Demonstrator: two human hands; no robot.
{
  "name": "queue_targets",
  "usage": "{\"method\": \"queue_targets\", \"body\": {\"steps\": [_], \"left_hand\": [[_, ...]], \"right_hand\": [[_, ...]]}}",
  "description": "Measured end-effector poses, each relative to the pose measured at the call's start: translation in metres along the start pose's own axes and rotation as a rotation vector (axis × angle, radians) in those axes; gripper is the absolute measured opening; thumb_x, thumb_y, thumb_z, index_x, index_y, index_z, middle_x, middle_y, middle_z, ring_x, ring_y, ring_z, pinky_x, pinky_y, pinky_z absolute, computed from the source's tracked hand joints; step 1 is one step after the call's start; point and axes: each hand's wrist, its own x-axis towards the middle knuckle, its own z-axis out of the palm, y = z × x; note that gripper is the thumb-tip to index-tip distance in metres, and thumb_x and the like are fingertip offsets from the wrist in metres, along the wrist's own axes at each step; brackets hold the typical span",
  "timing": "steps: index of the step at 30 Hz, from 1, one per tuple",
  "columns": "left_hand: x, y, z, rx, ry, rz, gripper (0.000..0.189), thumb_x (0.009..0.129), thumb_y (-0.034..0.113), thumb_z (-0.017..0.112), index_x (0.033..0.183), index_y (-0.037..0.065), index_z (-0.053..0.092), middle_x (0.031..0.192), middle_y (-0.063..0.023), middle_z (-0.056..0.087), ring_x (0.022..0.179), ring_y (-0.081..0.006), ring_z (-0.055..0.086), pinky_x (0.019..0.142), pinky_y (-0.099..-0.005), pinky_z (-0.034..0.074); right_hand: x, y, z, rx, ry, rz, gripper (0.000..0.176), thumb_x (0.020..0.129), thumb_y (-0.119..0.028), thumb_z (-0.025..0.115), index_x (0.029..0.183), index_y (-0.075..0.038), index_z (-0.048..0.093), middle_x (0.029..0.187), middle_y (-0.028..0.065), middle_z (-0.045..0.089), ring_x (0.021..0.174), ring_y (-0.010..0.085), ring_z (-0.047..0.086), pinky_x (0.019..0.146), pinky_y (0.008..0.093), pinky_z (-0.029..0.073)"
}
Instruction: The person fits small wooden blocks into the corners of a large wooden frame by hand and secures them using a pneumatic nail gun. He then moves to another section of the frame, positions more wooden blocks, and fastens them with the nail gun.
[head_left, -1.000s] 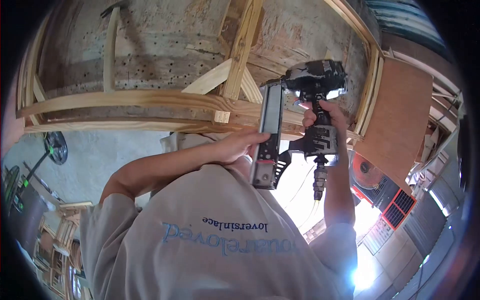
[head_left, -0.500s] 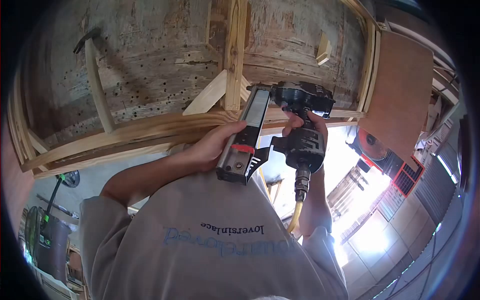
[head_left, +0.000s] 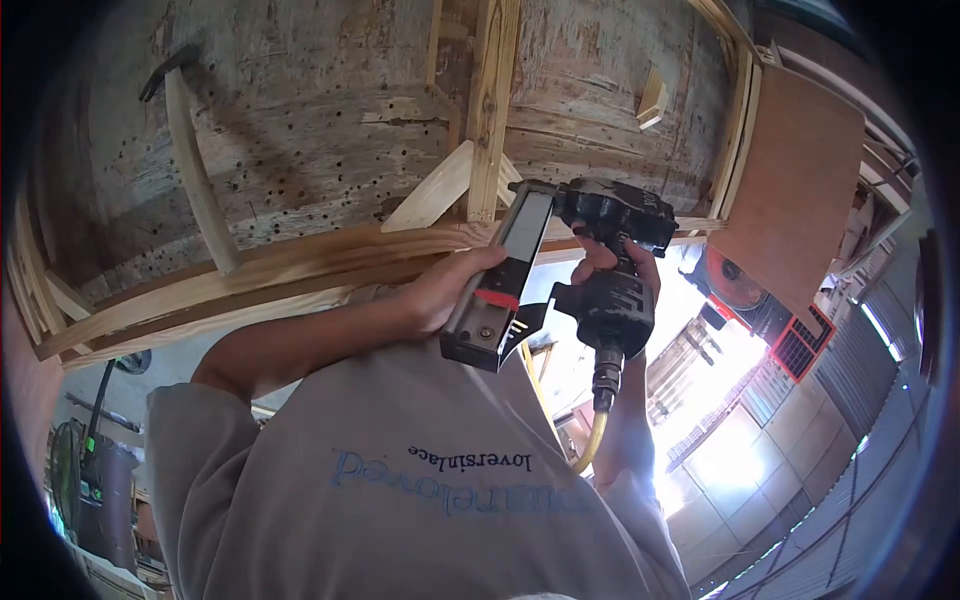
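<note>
My right hand [head_left: 618,262] is wrapped round the grip of a black nail gun [head_left: 615,215]. My left hand [head_left: 450,285] holds the side of the gun's long magazine [head_left: 525,225], below its nose. The nose is close to the joint where an upright wooden strip [head_left: 492,110] meets the frame's long rail [head_left: 300,262]. A short slanted wooden brace [head_left: 432,190] lies beside that joint. From the gun's lower end runs a yellow air hose [head_left: 594,440].
A hammer [head_left: 190,150] rests on the worn board [head_left: 330,100] at the left, its handle end at the rail. A small wood piece [head_left: 653,98] lies at the right. Beyond the frame are a brown panel [head_left: 790,180] and a fan [head_left: 68,470].
The nail gun and both hands appear slightly lower and further right. The upright strip and brace have also shifted right in view. Both hands keep their hold.
</note>
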Motion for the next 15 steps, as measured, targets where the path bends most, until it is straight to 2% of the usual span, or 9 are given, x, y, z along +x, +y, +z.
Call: {"method": "queue_targets", "body": {"steps": [1, 3, 5, 7, 8, 11, 13, 15], "left_hand": [[0.0, -0.003, 0.0, -0.003, -0.004, -0.002, 0.048, 0.098, 0.041, 0.041, 0.121, 0.0, 0.055, 0.106, -0.0159, 0.066, 0.091, -0.0219, 0.067, 0.08, -0.0352, 0.057], [0.0, -0.006, 0.002, -0.063, -0.021, 0.002, 0.032, 0.097, 0.036, 0.049, 0.111, 0.007, 0.053, 0.094, -0.0053, 0.062, 0.082, -0.0143, 0.064, 0.073, -0.0327, 0.056], [-0.002, -0.007, 0.006, -0.07, -0.01, 0.008, 0.032, 0.097, 0.036, 0.049, 0.112, 0.007, 0.053, 0.095, -0.0055, 0.062, 0.082, -0.0143, 0.064, 0.074, -0.0325, 0.056], [-0.003, -0.008, 0.006, -0.078, 0.007, 0.016, 0.033, 0.097, 0.036, 0.049, 0.112, 0.007, 0.052, 0.096, -0.0057, 0.062, 0.082, -0.0143, 0.064, 0.074, -0.0323, 0.056], [-0.002, -0.008, 0.003, -0.064, -0.007, 0.032, 0.033, 0.097, 0.036, 0.05, 0.112, 0.007, 0.053, 0.097, -0.0059, 0.062, 0.083, -0.0143, 0.064, 0.074, -0.0322, 0.056], [0.0, -0.005, 0.001, -0.078, 0.005, 0.026, 0.033, 0.096, 0.038, 0.05, 0.11, 0.007, 0.054, 0.097, -0.0062, 0.062, 0.083, -0.0143, 0.064, 0.074, -0.0316, 0.055], [0.002, -0.001, -0.003, -0.09, 0.005, 0.019, 0.037, 0.096, 0.041, 0.051, 0.11, 0.007, 0.056, 0.094, -0.0064, 0.063, 0.082, -0.0137, 0.065, 0.072, -0.0308, 0.055], [0.002, 0.0, -0.012, -0.076, 0.024, 0.026, 0.039, 0.096, 0.042, 0.05, 0.112, 0.007, 0.056, 0.093, -0.0069, 0.064, 0.084, -0.0136, 0.065, 0.073, -0.0312, 0.055]], "right_hand": [[0.0, -0.002, -0.006, -0.024, -0.018, 0.023, 0.055, 0.092, -0.032, 0.048, 0.126, 0.011, 0.042, 0.079, 0.0072, 0.063, 0.081, 0.0288, 0.064, 0.072, 0.0387, 0.056], [0.001, -0.002, -0.016, 0.08, -0.054, 0.066, 0.055, 0.092, -0.032, 0.049, 0.126, 0.01, 0.043, 0.08, 0.0068, 0.062, 0.083, 0.0288, 0.063, 0.073, 0.0392, 0.056], [0.0, -0.001, -0.013, 0.187, -0.091, 0.116, 0.055, 0.092, -0.032, 0.05, 0.126, 0.009, 0.043, 0.081, 0.0064, 0.061, 0.085, 0.0288, 0.063, 0.074, 0.0397, 0.056], [-0.002, 0.002, 0.001, 0.068, 0.031, 0.076, 0.043, 0.088, -0.029, 0.053, 0.115, 0.005, 0.05, 0.07, 0.007, 0.062, 0.074, 0.0254, 0.065, 0.064, 0.0355, 0.057], [-0.002, 0.003, 0.001, 0.069, 0.03, 0.078, 0.043, 0.088, -0.029, 0.053, 0.115, 0.005, 0.05, 0.07, 0.007, 0.062, 0.074, 0.0254, 0.065, 0.064, 0.0355, 0.057], [0.005, 0.003, -0.006, 0.106, -0.048, 0.081, 0.043, 0.088, -0.027, 0.054, 0.115, 0.005, 0.048, 0.074, 0.0065, 0.062, 0.076, 0.0252, 0.064, 0.067, 0.0361, 0.057], [0.014, 0.002, -0.021, 0.282, -0.186, 0.141, 0.049, 0.09, -0.029, 0.053, 0.123, 0.006, 0.041, 0.081, 0.0044, 0.057, 0.094, 0.0262, 0.058, 0.084, 0.0389, 0.052], [0.012, 0.013, -0.008, 0.314, -0.15, 0.083, 0.046, 0.089, -0.027, 0.054, 0.119, 0.005, 0.042, 0.08, 0.004, 0.056, 0.093, 0.0246, 0.057, 0.085, 0.0378, 0.051]]}}
